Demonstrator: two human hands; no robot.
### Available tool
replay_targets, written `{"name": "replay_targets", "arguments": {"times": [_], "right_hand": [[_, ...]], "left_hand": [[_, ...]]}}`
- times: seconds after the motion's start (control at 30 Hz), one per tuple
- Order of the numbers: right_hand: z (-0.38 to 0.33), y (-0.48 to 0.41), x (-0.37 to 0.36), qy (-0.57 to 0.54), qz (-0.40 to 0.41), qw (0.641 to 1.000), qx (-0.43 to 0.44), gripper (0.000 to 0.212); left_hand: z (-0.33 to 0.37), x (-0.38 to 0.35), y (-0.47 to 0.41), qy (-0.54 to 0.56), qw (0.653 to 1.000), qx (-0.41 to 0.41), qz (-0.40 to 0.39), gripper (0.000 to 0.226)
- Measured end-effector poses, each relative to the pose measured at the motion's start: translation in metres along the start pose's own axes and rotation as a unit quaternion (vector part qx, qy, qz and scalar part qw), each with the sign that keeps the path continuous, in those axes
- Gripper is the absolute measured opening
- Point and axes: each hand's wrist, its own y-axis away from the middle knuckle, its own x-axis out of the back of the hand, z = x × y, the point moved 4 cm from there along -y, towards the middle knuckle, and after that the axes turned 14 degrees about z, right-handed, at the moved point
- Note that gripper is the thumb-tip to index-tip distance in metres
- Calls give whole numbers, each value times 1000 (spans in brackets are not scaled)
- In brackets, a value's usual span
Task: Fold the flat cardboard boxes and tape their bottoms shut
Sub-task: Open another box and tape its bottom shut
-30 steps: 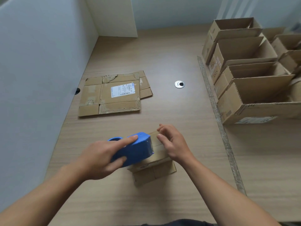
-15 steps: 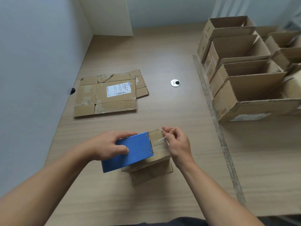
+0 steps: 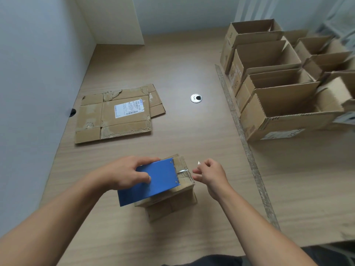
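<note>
Blue tape dispenser (image 3: 153, 181) is resting on the small box (image 3: 172, 205) at six o'clock, left hand (image 3: 123, 173) gripping it; at its three o'clock, right hand (image 3: 213, 174) is pinching the tape end (image 3: 198, 162).

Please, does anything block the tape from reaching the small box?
Nothing visible does. The left hand holds the blue tape dispenser over the small cardboard box; the right hand pinches the tape end beside it.
</note>
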Motion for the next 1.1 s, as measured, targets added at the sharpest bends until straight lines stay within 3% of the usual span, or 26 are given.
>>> {"name": "replay_targets", "arguments": {"times": [0.17,0.23,0.33,0.4,0.47,0.53,0.6,0.73,0.93,1.1], "right_hand": [[13,2,-8,38,-67,993,-84,11],[13,3,-14,63,-82,990,-92,21],[-6,5,-11,222,-50,973,36,33],[-21,8,-6,260,-44,954,145,45],[-32,16,-4,211,-121,939,244,53],[-32,26,-2,225,-229,890,323,66],[-26,28,0,270,-305,841,355,84],[-25,20,-8,300,-344,801,387,103],[-42,14,-23,355,-343,740,456,108],[-48,11,-27,350,-346,727,479,96]], "left_hand": [[-1,-2,-1,2,1000,9,2,63],[1,-1,-2,-4,1000,11,1,67],[1,0,-4,-15,1000,19,-1,72],[2,0,-4,-20,1000,19,-1,72],[3,1,-4,-21,1000,17,-1,73],[5,2,-4,-21,1000,15,0,73],[4,2,-3,-20,1000,10,1,72],[2,3,-2,-19,1000,8,4,72],[-1,7,2,1,1000,0,3,66],[-5,9,10,39,999,-13,-3,59]]}}
